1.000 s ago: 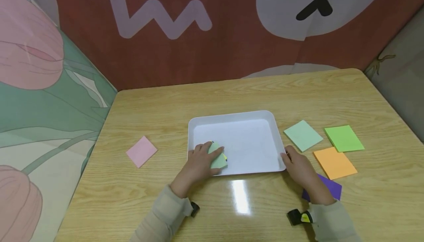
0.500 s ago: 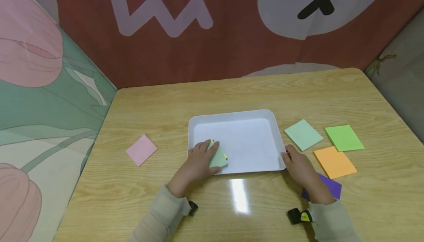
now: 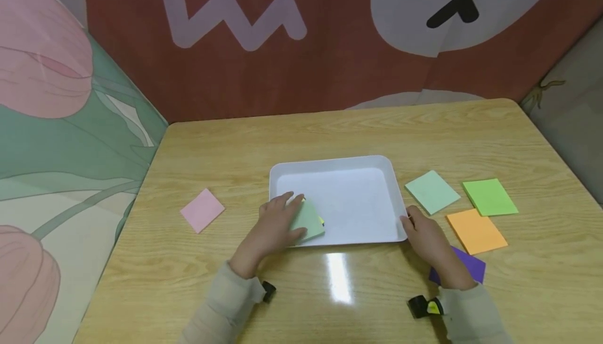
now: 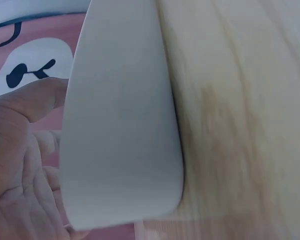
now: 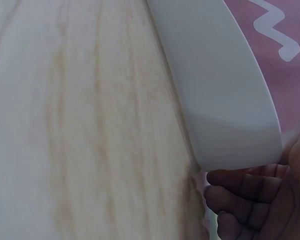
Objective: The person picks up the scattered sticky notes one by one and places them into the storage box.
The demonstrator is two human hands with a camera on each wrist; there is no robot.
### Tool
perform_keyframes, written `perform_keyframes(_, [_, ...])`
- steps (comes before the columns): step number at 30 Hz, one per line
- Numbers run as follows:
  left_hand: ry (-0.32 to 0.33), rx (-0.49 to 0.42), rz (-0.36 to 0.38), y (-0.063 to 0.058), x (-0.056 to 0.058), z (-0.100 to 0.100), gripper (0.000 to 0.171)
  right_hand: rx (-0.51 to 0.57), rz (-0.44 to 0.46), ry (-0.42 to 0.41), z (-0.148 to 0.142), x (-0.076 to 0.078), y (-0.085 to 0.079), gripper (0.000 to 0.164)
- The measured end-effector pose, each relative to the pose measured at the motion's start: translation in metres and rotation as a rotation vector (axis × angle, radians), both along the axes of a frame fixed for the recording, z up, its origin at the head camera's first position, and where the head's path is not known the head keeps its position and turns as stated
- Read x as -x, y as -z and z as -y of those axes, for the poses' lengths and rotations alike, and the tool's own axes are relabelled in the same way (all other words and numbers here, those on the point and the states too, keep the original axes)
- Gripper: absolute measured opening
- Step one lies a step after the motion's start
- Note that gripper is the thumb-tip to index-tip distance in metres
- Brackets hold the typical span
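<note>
A white tray (image 3: 363,202) lies on the wooden table. In its left front part is a pale green sticky note pad (image 3: 308,222), with yellow and dark bits peeking out from under its right edge. Over the pad's left side, my left hand (image 3: 270,229) has its fingers spread; whether the fingertips touch the pad is unclear. The left wrist view shows that hand (image 4: 17,170) behind the tray's outer wall (image 4: 120,120). My right hand (image 3: 427,239) pinches the tray's right front corner, its fingers curled beside the wall (image 5: 225,95) in the right wrist view.
A pink sticky note pad (image 3: 202,211) lies left of the tray. To its right are mint (image 3: 432,192), bright green (image 3: 491,197) and orange (image 3: 476,231) pads. A purple pad (image 3: 471,266) is partly under the right forearm. A printed wall (image 3: 282,82) borders the table's back.
My left hand has shifted left across the pale green pad, its fingers loosening and uncovering more of it. The right hand stays at the tray's corner.
</note>
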State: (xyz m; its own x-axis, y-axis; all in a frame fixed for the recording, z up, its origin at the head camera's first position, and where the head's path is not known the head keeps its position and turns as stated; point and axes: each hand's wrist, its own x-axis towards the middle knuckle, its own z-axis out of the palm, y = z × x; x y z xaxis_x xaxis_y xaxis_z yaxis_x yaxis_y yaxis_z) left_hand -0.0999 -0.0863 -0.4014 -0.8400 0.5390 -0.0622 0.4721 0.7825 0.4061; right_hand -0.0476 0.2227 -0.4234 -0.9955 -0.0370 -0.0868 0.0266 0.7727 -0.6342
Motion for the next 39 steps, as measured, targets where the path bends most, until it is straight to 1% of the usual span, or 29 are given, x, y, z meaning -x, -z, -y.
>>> perform_keyframes(5, [-0.060, -0.016, -0.004, -0.004, 0.003, 0.009, 0.069, -0.008, -0.014, -0.002, 0.000, 0.003, -0.004, 0.016])
perform_keyframes(8, [-0.097, -0.034, 0.012, -0.005, 0.005, 0.016, 0.070, -0.017, -0.020, -0.002, -0.001, 0.005, -0.005, 0.017])
perform_keyframes(12, [-0.143, -0.046, 0.029, -0.006, 0.005, 0.025, 0.071, -0.026, -0.003, 0.001, -0.001, 0.005, -0.004, 0.017])
perform_keyframes(16, [-0.177, -0.072, 0.011, -0.005, 0.004, 0.035, 0.068, -0.028, 0.004, 0.002, -0.001, 0.003, -0.003, 0.017])
perform_keyframes(20, [-0.194, -0.098, -0.010, -0.004, 0.004, 0.045, 0.066, -0.027, -0.008, -0.003, -0.001, 0.002, -0.003, 0.016])
perform_keyframes(29, [-0.253, -0.071, -0.005, 0.002, 0.003, 0.064, 0.061, -0.023, -0.009, -0.005, 0.000, 0.002, -0.002, 0.015])
perform_keyframes(39, [-0.333, -0.054, 0.002, 0.001, 0.001, 0.082, 0.062, -0.030, 0.004, 0.005, 0.002, 0.001, -0.001, 0.014])
